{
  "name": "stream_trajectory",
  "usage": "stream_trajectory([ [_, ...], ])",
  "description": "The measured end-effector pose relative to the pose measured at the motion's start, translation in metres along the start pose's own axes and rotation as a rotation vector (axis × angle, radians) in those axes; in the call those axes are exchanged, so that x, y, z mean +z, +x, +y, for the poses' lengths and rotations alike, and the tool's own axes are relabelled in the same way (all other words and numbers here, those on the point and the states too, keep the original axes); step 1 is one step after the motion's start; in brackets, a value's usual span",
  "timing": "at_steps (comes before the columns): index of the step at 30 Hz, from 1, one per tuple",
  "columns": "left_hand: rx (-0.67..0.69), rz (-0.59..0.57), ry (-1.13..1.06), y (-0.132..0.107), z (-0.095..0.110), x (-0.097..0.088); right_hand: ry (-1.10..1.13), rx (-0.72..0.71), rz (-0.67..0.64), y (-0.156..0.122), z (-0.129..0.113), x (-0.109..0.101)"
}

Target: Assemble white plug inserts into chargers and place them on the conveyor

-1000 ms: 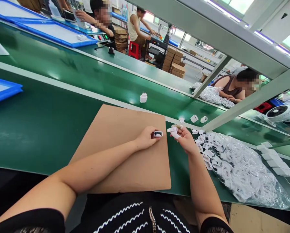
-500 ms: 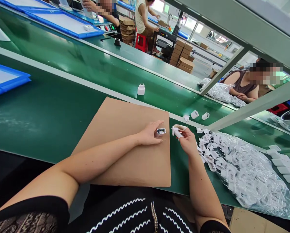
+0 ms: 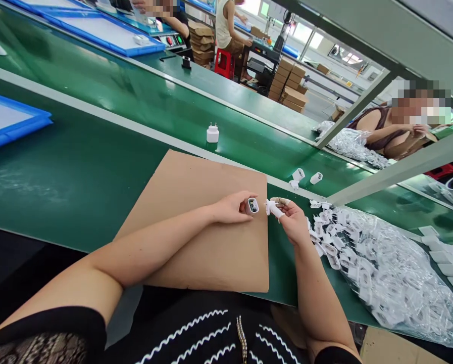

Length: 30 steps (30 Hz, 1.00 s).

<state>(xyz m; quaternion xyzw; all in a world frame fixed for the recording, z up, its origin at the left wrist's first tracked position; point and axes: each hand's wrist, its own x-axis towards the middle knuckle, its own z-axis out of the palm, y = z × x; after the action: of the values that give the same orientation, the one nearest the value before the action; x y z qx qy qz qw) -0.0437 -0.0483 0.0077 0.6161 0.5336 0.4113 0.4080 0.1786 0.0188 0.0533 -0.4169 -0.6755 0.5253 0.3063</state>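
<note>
left hand (image 3: 232,208) pinching a white charger shell (image 3: 252,205) over the cardboard sheet (image 3: 196,227). right hand (image 3: 292,221) pinching a white plug insert (image 3: 273,208) just beside it, apart. heap of bagged white parts (image 3: 381,268) right on the green surface (image 3: 78,177).

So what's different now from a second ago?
The left hand turned its white shell so the open end faces the right hand, and the plug piece came closer to it. The lone charger on the belt slid left. Both hands kept their grip; the cardboard sheet stayed put.
</note>
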Motion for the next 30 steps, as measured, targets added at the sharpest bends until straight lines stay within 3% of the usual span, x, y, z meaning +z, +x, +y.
stream_trajectory([
  [3,-0.034,0.032,0.011,0.0,0.002,0.001,-0.11,-0.08,0.015,-0.002,0.0,0.004],
  [7,-0.037,0.137,0.048,0.002,0.003,0.009,-0.469,-0.364,0.023,-0.01,-0.006,0.014],
  [10,0.014,0.093,0.036,0.003,0.002,0.01,-0.682,-0.481,0.019,-0.013,-0.009,0.022],
  [15,0.045,0.089,0.005,0.004,0.001,0.007,-0.829,-0.511,-0.026,-0.004,-0.003,0.032],
  [24,0.021,0.08,0.016,0.006,0.005,0.004,-0.782,-0.586,0.008,-0.004,-0.003,0.033],
  [30,0.011,0.084,0.009,0.005,0.004,0.004,-0.898,-0.576,-0.014,0.0,-0.003,0.035],
])
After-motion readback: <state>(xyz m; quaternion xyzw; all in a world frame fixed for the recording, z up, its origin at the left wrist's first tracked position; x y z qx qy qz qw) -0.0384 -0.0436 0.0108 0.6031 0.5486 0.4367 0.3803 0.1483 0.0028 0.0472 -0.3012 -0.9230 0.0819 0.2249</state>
